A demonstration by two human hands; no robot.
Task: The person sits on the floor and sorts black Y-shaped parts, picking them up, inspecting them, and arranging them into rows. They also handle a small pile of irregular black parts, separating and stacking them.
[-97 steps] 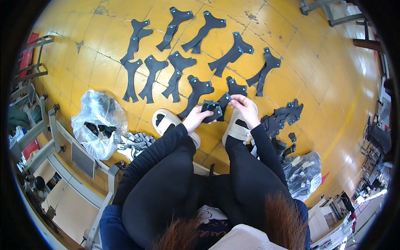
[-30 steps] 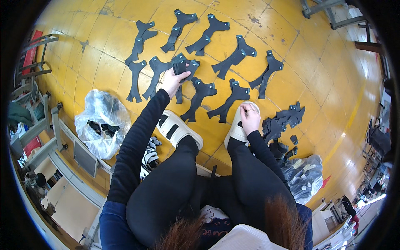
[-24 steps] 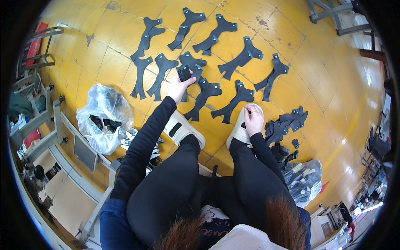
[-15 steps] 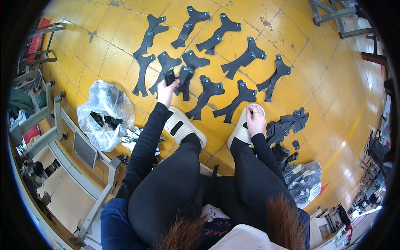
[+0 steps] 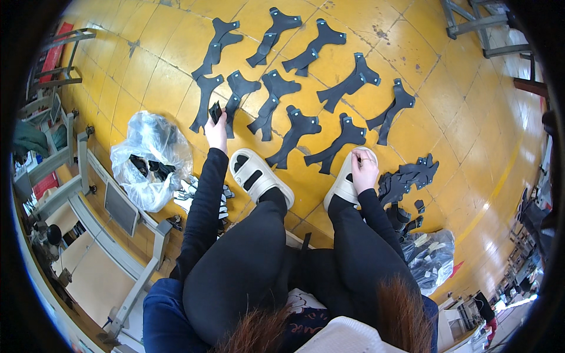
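Observation:
My left hand (image 5: 217, 134) is closed on a small bunch of black fabric pieces (image 5: 215, 112), held above the floor beside a Y-shaped black fabric piece (image 5: 205, 101). My right hand (image 5: 366, 170) hovers over or rests at my right slipper (image 5: 343, 187), fingers pinched together; whatever they hold, if anything, is hidden. Several more Y-shaped black pieces lie spread in rows ahead, most with a small pale tag, such as one (image 5: 274, 97) to the right of my left hand and one (image 5: 343, 140) just beyond my right slipper.
A clear plastic bag (image 5: 147, 132) with black items stands on the left, small white-and-black pieces (image 5: 187, 194) beside it. On the right lie a heap of black pieces (image 5: 406, 178) and another plastic bag (image 5: 432, 259). Metal frames (image 5: 88, 176) line the left side.
My left hand has drawn back to the left, away from the fabric piece in the second row, which now lies flat on the floor. The right hand stays by the slipper.

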